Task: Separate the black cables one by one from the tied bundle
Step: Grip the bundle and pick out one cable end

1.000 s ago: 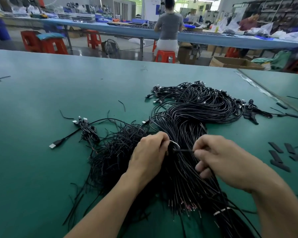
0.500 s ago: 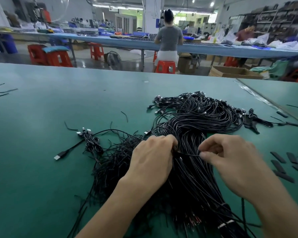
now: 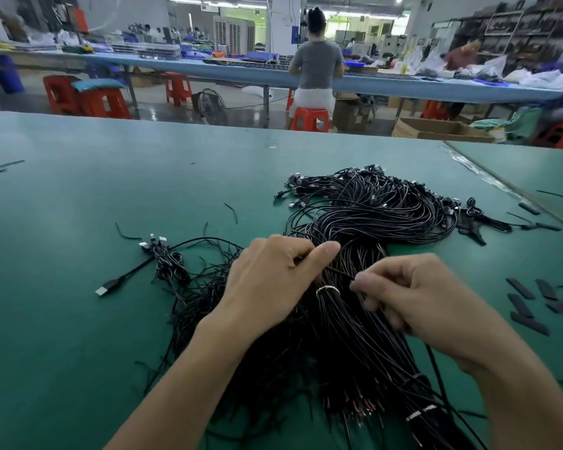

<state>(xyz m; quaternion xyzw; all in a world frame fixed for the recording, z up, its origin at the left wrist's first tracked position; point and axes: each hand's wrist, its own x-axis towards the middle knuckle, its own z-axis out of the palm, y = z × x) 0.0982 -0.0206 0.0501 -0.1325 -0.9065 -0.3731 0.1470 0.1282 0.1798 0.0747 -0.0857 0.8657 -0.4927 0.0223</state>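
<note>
Beside left hand [image 3: 267, 287], tie [image 3: 327, 290] now visible

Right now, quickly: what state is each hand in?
Left hand: closed, pinching a cable at the bundle.
Right hand: closed, pinching the same cable.

Both forearms bare, entering from the bottom edge and converging toward mid-frame. Left forearm [image 3: 182, 375] angled up and right. Left grip [image 3: 273, 280] back-up, fingers curled under, thumb stretched out to the right, pinching a thin black cable [image 3: 340, 272]. Right forearm [image 3: 517, 394] angled up and left. Right grip [image 3: 416, 297] knuckles up, fingers curled, thumb and forefinger tips nipping the same cable further along. Grips close together, not touching.
</note>
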